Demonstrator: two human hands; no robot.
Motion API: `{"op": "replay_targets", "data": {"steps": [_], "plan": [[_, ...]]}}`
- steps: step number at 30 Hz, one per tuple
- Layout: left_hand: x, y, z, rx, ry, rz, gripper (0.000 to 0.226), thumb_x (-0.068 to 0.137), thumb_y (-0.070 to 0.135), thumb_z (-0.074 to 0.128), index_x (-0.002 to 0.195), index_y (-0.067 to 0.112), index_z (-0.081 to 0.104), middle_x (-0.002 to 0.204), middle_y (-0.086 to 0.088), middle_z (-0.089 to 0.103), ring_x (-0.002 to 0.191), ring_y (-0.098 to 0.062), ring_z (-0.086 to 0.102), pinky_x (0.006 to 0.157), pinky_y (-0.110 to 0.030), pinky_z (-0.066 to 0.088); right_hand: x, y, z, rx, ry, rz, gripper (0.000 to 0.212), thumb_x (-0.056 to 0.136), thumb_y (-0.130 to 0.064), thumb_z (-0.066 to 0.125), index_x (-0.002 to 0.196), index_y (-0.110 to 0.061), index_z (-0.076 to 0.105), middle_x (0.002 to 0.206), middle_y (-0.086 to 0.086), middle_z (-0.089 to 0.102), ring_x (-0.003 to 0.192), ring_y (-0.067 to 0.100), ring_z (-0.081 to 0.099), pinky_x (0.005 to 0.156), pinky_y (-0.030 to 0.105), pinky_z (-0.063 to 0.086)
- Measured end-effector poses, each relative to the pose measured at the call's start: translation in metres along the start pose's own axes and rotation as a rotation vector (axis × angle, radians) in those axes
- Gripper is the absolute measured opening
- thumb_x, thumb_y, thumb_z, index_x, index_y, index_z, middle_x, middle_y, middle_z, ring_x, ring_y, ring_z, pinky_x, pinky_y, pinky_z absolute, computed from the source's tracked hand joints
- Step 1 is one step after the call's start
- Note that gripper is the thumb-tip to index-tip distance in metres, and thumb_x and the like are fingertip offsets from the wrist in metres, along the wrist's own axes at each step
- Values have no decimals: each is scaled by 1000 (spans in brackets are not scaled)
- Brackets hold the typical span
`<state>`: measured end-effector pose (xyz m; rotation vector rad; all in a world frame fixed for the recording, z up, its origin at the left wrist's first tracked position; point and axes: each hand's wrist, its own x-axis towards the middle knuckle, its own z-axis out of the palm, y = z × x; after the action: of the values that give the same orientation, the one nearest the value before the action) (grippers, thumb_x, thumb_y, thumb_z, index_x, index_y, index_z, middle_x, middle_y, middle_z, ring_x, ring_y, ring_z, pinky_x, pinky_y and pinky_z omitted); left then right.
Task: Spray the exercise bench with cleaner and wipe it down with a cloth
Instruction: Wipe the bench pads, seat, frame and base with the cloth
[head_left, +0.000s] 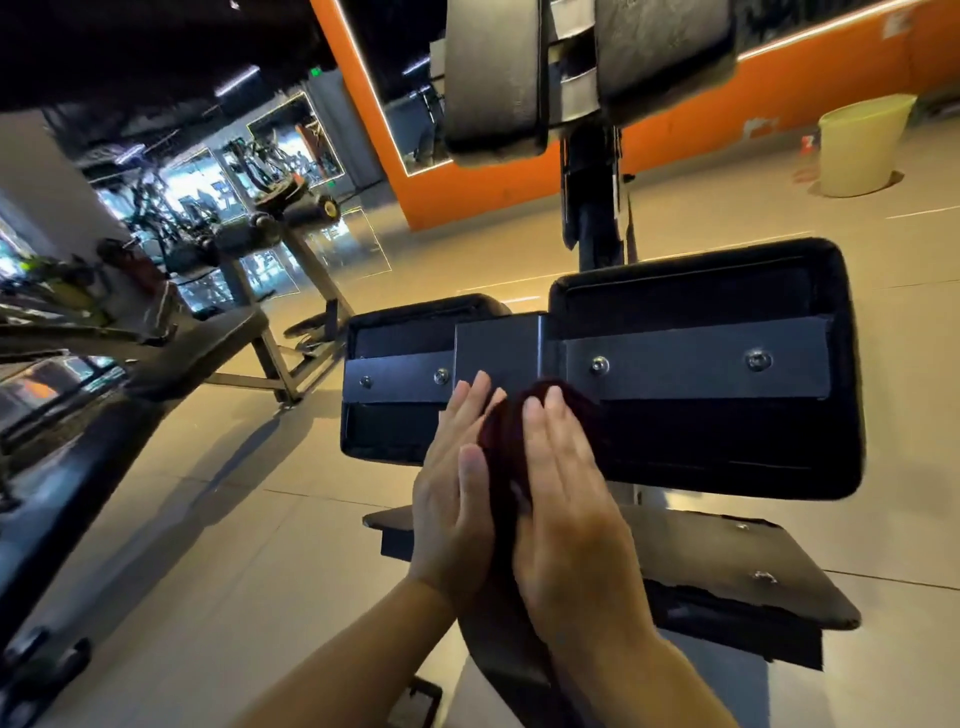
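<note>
Centrally, a dark red cloth (511, 436) is sandwiched between two bare hands, held against the metal spine of the bench (498, 353) where two black pads bolt on. The left hand (454, 483) lies flat on the cloth's left side, its fingers (475, 400) straight and close together, thumb along the cloth's edge. The right hand (566, 499) covers the cloth from the right, its fingers (543, 421) likewise straight and pressed together. Neither hand curls round the cloth; both palms press it inward.

Behind the hands, a steel bracket (696, 358) with bolts crosses the backs of the pads. A flat metal plate (727, 561) sits lower, toward the right. Two grey roller pads (493, 78) hang above at the top edge. No spray bottle is in view.

The step in hand looks like wiping the frame post. To do it well, keep both palms firm on the cloth, slide it the full length of the post, then turn it to a fresh side before working round the bolt heads and bracket edges, where grime probably gathers.

Farther out, a pale bucket (865, 145) stands on the tiled floor (218, 519) by an orange wall (779, 88). Other gym machines (270, 218) fill the dim left side.
</note>
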<state>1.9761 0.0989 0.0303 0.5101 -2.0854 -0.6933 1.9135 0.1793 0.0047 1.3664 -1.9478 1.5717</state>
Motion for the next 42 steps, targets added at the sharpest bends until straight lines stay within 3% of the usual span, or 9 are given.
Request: {"op": "replay_targets", "data": {"steps": [5, 12, 15, 18, 22, 28, 33, 37, 42], "plan": [[-1, -4, 1, -29, 4, 23, 60, 95, 68, 13, 137, 35, 41, 148, 31, 33, 144, -2, 24, 116, -17, 16, 73, -1, 6, 62, 9, 118, 63, 103, -24, 38, 155, -16, 3, 164, 0, 0, 148, 8, -5, 114, 14, -6], [0, 1, -5, -101, -63, -7, 48, 91, 73, 19, 132, 61, 40, 148, 10, 44, 143, -21, 32, 114, -56, 27, 17, -3, 24, 146, 142, 116, 59, 101, -24, 37, 154, -8, 16, 161, 12, 16, 150, 19, 12, 122, 28, 12], [4, 10, -19, 14, -166, -44, 52, 89, 75, 17, 134, 56, 36, 151, 22, 30, 146, -6, 22, 119, -46, 22, -23, -8, 26, 293, 77, 162, 61, 101, -35, 34, 154, -26, 5, 164, 2, 10, 151, 13, 7, 121, 23, 8], [-7, 9, -36, 254, -273, 3, 51, 93, 57, 22, 140, 39, 30, 151, 26, 20, 145, 3, 13, 121, -38, 16, -76, -4, 30, 267, 74, 102, 63, 103, -37, 35, 156, -29, 3, 164, -3, 8, 151, 16, 9, 118, 36, 21], [-19, 13, -50, 492, -317, 66, 47, 96, 47, 20, 138, 34, 32, 149, 22, 21, 140, 14, 9, 121, -33, 7, -138, 12, 39, 104, 17, 93, 109, 81, -8, 75, 157, -25, -1, 165, -6, 2, 149, 17, 13, 108, 44, 36], [-29, 27, -62, 436, -430, -23, 51, 91, 58, 20, 138, 41, 30, 143, 33, 29, 130, 25, 20, 107, -6, 17, -65, -2, 32, 301, 115, 103, 61, 102, -31, 36, 155, -23, 8, 162, 2, 16, 150, 19, 15, 121, 35, 20], [-54, 27, -68, 441, -414, -113, 54, 91, 51, 32, 139, 50, 8, 122, 55, 14, 106, 44, 15, 82, 13, 16, 18, 0, 36, 286, 259, 139, 55, 101, -15, 46, 148, 6, 26, 156, 22, 27, 148, 30, 21, 121, 40, 21], [-62, 20, -63, 536, -543, -118, 50, 93, 49, 26, 136, 57, 2, 143, 45, -3, 123, 36, -4, 93, 11, 3, -47, 0, 41, 323, 169, 88, 58, 103, -23, 40, 152, -6, 15, 161, 10, 12, 150, 26, 14, 122, 40, 17], [-67, 22, -49, 601, -553, -140, 55, 91, 49, 26, 134, 52, -8, 136, 45, -23, 120, 34, -19, 98, 5, -6, -157, 18, 64, 194, 117, 94, 75, 99, -21, 45, 156, -22, -5, 164, -4, -1, 151, 20, 11, 122, 34, 17]]}}
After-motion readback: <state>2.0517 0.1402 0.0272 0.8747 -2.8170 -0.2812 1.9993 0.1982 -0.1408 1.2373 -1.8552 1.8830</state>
